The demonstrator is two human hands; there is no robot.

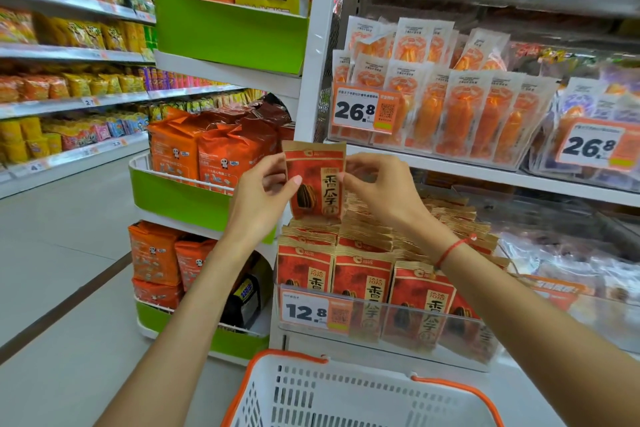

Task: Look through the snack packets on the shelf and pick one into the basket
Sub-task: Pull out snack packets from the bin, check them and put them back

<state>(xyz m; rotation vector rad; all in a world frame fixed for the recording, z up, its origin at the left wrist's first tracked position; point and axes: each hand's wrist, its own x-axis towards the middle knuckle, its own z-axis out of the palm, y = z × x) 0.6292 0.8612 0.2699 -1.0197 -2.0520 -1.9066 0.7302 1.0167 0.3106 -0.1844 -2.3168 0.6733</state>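
Note:
A red and tan sunflower seed packet is held upright in the air above the shelf. My left hand pinches its left edge, thumb on the front. My right hand pinches its right edge. Below them, rows of the same seed packets stand in a clear plastic shelf bin with a 12.8 price tag. The white basket with orange handles sits at the bottom of the view, in front of the shelf, and nothing shows inside it.
Orange packets fill the shelf above, priced 26.8. A green and white stand with orange bags is to the left. Long snack shelves line the aisle on the far left, with open floor between.

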